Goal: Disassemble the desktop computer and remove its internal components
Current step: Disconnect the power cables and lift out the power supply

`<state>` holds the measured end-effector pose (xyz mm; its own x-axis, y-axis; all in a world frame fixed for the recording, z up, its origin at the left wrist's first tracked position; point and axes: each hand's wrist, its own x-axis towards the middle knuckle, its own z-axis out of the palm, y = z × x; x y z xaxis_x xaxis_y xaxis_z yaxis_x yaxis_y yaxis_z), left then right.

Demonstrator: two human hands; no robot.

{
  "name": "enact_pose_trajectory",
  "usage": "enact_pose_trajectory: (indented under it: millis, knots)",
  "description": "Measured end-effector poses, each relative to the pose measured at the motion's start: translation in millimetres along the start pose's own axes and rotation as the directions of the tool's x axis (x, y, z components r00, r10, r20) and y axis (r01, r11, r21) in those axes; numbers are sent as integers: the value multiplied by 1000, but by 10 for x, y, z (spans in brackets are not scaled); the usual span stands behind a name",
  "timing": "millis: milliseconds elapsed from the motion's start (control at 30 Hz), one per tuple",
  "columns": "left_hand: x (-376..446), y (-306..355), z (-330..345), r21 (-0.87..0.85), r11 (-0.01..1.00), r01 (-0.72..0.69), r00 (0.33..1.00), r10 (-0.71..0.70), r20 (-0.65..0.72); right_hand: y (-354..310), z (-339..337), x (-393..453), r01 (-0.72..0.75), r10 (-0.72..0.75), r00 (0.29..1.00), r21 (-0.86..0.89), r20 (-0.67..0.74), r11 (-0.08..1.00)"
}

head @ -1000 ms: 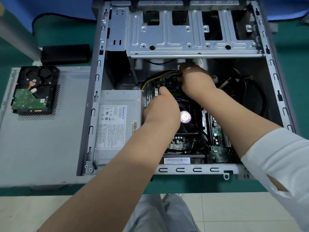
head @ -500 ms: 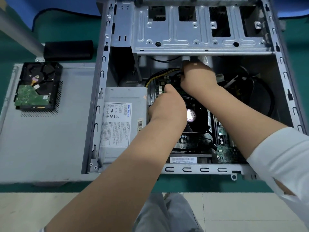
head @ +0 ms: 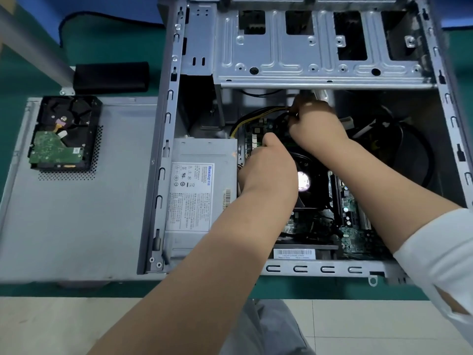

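Already the hard drive (head: pixel 61 135) lies out on the removed side panel (head: pixel 76 213), left of the open case (head: pixel 169 149); power supply (head: pixel 202 193), fan (head: pixel 304 180) and motherboard (head: pixel 358 237) remain inside. Right hand (head: pixel 317 126) pinches the yellow-black cable bundle (head: pixel 256 119) under the overhanging drive cage (head: pixel 320 60), tight quarters; left hand (head: pixel 268 167) rests beside it, fingers hidden.

Upper frame: the case (head: pixel 320 60) is dull stamped metal. Left, a matt metal side panel (head: pixel 76 213) on a green bench (head: pixel 107 42).
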<state>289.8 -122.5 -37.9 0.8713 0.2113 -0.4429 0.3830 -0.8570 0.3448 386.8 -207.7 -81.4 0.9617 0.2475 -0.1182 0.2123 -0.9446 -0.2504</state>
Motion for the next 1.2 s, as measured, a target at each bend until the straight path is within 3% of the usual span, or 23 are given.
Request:
enact_pose_trajectory:
  millis: [67,233,367,533,700,1200]
  knots:
    - [-10,0,0,14,1000,-1,1000,1,3,2,10,-4,-28,29,1000,50,-8,998]
    - [-8,-5,0,20,1000,-1,1000,1,-1,-22,41,-21,76,-76,997,-72,-2,995]
    - [-2,-1,-1,3,1000,6,1000,-7,14,61,16,-2,8,-8,1000,72,0,997]
    - [5,-9,-12,0,1000,13,1000,-13,18,-13,28,-28,69,-71,997,-66,-28,995]
    - [1,-3,-8,-20,1000,8,1000,-7,17,44,5,-8,-24,24,1000,55,-9,998]
    - [-1,2,2,-4,1000,1,1000,-1,2,105,-24,22,12,-9,999,-46,50,999]
